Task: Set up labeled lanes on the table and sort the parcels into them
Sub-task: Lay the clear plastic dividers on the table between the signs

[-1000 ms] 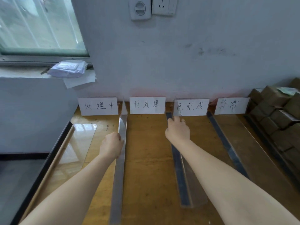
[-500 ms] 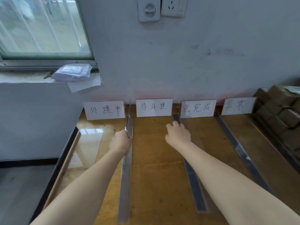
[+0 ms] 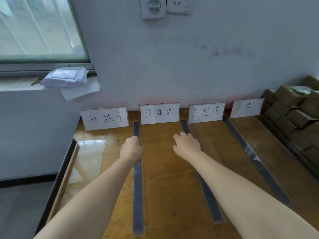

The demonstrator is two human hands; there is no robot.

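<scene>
Evidently, lanes nearly set: four labels (image 3: 159,113) stood; left hand (image 3: 132,149) and right hand (image 3: 187,145) each gripped clear dividers (image 3: 138,195); parcels (image 3: 293,116) lay stacked, unsorted.

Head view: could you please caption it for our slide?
Left hand and right hand hold clear dividers before four lane labels.

Wooden worktop (image 3: 169,169) set against a pale grey wall (image 3: 189,57), next to a window (image 3: 38,26).

The painted wall is scuffed and smudged, with a round-dial plate (image 3: 152,6) and a white socket (image 3: 179,4) mounted high at top centre. At upper left, the metal-framed window lets in soft daylight, reflected brightly at the worktop's left end. A pale wrapped pack (image 3: 64,77) lies on the sill (image 3: 15,83), on a sheet of paper (image 3: 81,92) overhanging its edge. Lower left, a grey floor (image 3: 19,213) meets a dark skirting strip (image 3: 25,180).
</scene>
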